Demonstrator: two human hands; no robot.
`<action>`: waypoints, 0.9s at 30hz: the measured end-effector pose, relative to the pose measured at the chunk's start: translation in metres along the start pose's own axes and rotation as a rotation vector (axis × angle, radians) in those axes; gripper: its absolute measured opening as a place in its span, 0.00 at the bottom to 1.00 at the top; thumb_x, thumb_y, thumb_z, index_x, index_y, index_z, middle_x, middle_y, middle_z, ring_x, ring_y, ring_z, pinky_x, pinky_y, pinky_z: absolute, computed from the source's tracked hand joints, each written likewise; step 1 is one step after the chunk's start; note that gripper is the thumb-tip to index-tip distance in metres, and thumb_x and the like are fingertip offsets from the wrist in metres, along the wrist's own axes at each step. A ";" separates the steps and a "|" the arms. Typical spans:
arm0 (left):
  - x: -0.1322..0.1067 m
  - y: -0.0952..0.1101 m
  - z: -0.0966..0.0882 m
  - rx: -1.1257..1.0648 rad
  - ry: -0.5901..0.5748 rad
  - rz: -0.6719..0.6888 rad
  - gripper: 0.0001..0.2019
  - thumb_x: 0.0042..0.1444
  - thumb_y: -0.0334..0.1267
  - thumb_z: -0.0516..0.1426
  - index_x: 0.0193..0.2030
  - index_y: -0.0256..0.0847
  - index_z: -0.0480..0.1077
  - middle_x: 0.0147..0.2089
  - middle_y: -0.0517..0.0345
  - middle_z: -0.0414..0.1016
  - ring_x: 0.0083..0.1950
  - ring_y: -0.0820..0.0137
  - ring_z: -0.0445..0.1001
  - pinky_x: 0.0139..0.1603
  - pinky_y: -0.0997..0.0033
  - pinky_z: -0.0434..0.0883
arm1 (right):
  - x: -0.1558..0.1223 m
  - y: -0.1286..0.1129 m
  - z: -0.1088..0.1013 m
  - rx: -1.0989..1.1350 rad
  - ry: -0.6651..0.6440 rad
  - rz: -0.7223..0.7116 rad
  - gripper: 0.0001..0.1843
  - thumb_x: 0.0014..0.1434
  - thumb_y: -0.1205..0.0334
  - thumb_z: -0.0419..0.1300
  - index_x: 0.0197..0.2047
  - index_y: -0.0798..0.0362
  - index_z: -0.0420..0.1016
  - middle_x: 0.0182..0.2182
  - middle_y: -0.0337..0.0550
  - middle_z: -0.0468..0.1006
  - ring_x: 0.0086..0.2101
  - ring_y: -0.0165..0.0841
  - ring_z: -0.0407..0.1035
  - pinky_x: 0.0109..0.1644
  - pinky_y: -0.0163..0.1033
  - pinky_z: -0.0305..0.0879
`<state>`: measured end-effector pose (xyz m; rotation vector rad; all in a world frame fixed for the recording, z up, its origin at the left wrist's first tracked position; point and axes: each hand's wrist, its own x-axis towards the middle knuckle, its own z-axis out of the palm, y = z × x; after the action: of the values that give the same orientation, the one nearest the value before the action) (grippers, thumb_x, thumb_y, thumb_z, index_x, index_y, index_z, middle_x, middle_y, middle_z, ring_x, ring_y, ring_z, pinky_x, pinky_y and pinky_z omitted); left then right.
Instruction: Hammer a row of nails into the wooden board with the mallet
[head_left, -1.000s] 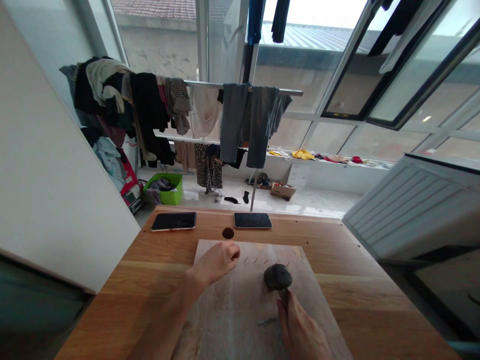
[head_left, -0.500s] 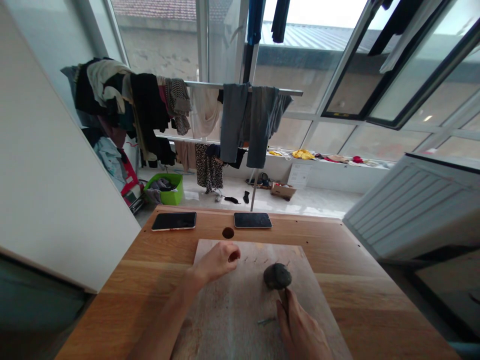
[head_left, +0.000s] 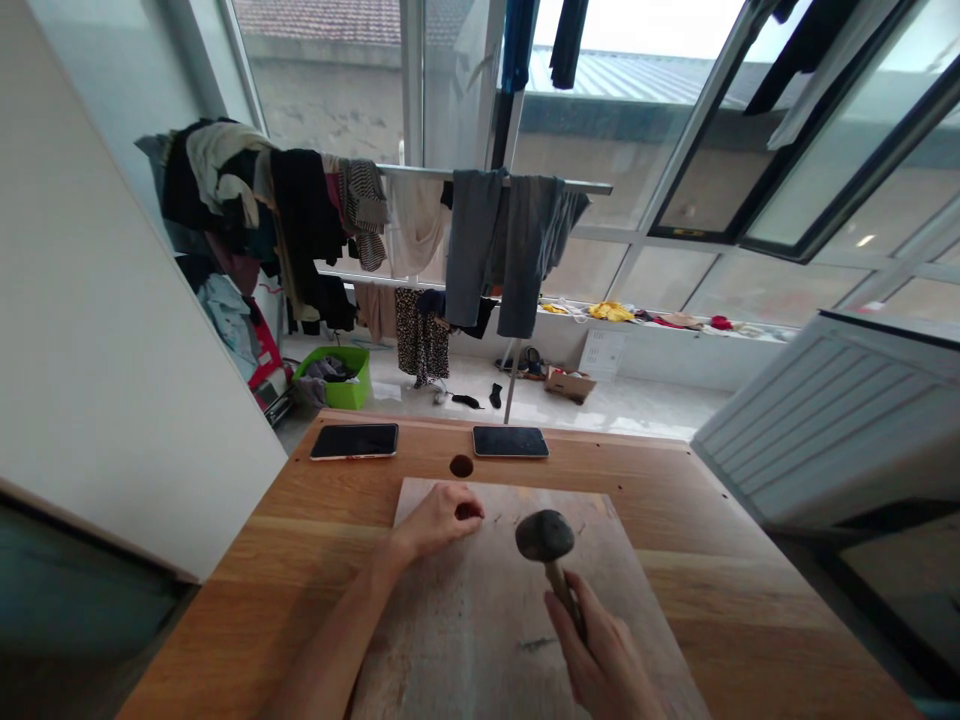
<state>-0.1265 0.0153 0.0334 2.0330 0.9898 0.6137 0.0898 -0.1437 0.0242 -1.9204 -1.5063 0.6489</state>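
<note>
My right hand (head_left: 600, 640) is closed around the wooden handle of a rubber mallet (head_left: 545, 537), whose dark head is raised over the wooden board (head_left: 450, 620). To its left, my left hand (head_left: 442, 518) rests near the board's far edge with thumb and fingers pinched together; whatever sits between the fingertips is too small to make out. Several thin nails (head_left: 498, 520) stand in a row across the far part of the board, partly hidden behind the mallet head. A few loose nails (head_left: 536, 644) lie on the board beside my right hand.
Two phones, a left one (head_left: 354, 441) and a right one (head_left: 511, 441), lie along the far edge of the wooden table (head_left: 750, 590). Between them and the board is a round hole (head_left: 461, 466). Beyond stand a clothes rack (head_left: 585, 187) and a green basket (head_left: 352, 385).
The mallet has risen and shifted slightly left, toward my left hand, showing more of its handle. My left hand keeps its pinch in nearly the same place. The view has moved slightly.
</note>
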 end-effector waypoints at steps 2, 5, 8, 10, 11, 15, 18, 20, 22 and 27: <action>0.000 -0.001 0.000 0.003 0.000 0.002 0.07 0.51 0.29 0.59 0.35 0.35 0.79 0.34 0.56 0.77 0.33 0.73 0.71 0.36 0.76 0.67 | 0.006 -0.016 0.001 0.036 -0.056 -0.028 0.29 0.67 0.41 0.44 0.52 0.53 0.75 0.17 0.40 0.75 0.18 0.38 0.72 0.24 0.36 0.64; 0.002 -0.002 0.000 0.028 -0.016 -0.007 0.07 0.51 0.29 0.59 0.35 0.34 0.79 0.33 0.57 0.75 0.32 0.73 0.70 0.35 0.76 0.65 | 0.014 -0.034 0.004 0.063 -0.122 -0.058 0.30 0.67 0.41 0.43 0.55 0.53 0.73 0.21 0.41 0.77 0.21 0.38 0.74 0.24 0.36 0.65; 0.004 -0.003 0.001 0.058 -0.029 0.002 0.04 0.50 0.29 0.59 0.31 0.34 0.76 0.30 0.59 0.72 0.30 0.74 0.67 0.32 0.76 0.63 | 0.020 -0.037 0.012 0.041 -0.123 -0.127 0.31 0.68 0.42 0.43 0.59 0.55 0.70 0.33 0.48 0.82 0.34 0.40 0.78 0.33 0.37 0.70; 0.004 -0.005 0.001 0.080 -0.026 0.017 0.04 0.49 0.28 0.58 0.26 0.34 0.73 0.27 0.60 0.69 0.29 0.74 0.65 0.30 0.76 0.60 | 0.021 -0.035 0.019 -0.004 -0.098 -0.198 0.32 0.68 0.42 0.44 0.61 0.57 0.68 0.42 0.54 0.82 0.42 0.43 0.78 0.42 0.39 0.71; 0.004 -0.006 0.002 0.088 -0.024 0.024 0.04 0.49 0.27 0.58 0.25 0.34 0.71 0.27 0.61 0.67 0.29 0.74 0.64 0.30 0.76 0.59 | 0.021 -0.033 0.022 -0.026 -0.095 -0.222 0.32 0.68 0.42 0.45 0.62 0.57 0.68 0.45 0.56 0.82 0.43 0.43 0.77 0.44 0.39 0.70; 0.005 -0.010 0.004 0.073 -0.024 0.040 0.06 0.49 0.27 0.58 0.23 0.35 0.68 0.26 0.62 0.65 0.29 0.75 0.63 0.30 0.76 0.57 | 0.019 -0.037 0.026 -0.045 -0.130 -0.207 0.29 0.70 0.47 0.41 0.62 0.56 0.67 0.40 0.53 0.83 0.37 0.41 0.78 0.40 0.39 0.69; 0.005 -0.011 0.005 0.058 -0.014 0.059 0.07 0.49 0.26 0.58 0.23 0.35 0.67 0.26 0.63 0.64 0.28 0.75 0.62 0.30 0.75 0.56 | 0.018 -0.044 0.026 -0.060 -0.133 -0.184 0.28 0.71 0.49 0.40 0.60 0.58 0.68 0.35 0.51 0.83 0.34 0.41 0.78 0.37 0.39 0.68; 0.005 -0.011 0.005 0.058 -0.015 0.065 0.07 0.49 0.25 0.58 0.23 0.35 0.67 0.26 0.63 0.64 0.29 0.75 0.62 0.30 0.76 0.56 | 0.018 -0.045 0.027 -0.080 -0.119 -0.201 0.27 0.70 0.50 0.42 0.60 0.58 0.68 0.36 0.51 0.83 0.35 0.41 0.78 0.36 0.38 0.68; 0.005 -0.010 0.004 0.057 -0.025 0.063 0.06 0.48 0.25 0.58 0.23 0.35 0.67 0.26 0.63 0.64 0.29 0.75 0.62 0.30 0.76 0.56 | 0.019 -0.045 0.029 -0.087 -0.098 -0.227 0.25 0.70 0.51 0.43 0.59 0.56 0.69 0.38 0.52 0.83 0.36 0.41 0.78 0.37 0.38 0.68; 0.004 -0.007 0.002 0.054 -0.020 0.065 0.06 0.50 0.27 0.58 0.24 0.34 0.69 0.27 0.61 0.66 0.29 0.75 0.63 0.31 0.76 0.58 | 0.018 -0.045 0.026 -0.057 -0.075 -0.213 0.24 0.69 0.51 0.45 0.57 0.54 0.71 0.35 0.48 0.83 0.35 0.40 0.79 0.36 0.37 0.68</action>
<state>-0.1257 0.0207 0.0272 2.1213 0.9414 0.6057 0.0455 -0.1140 0.0386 -1.7616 -1.7639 0.5932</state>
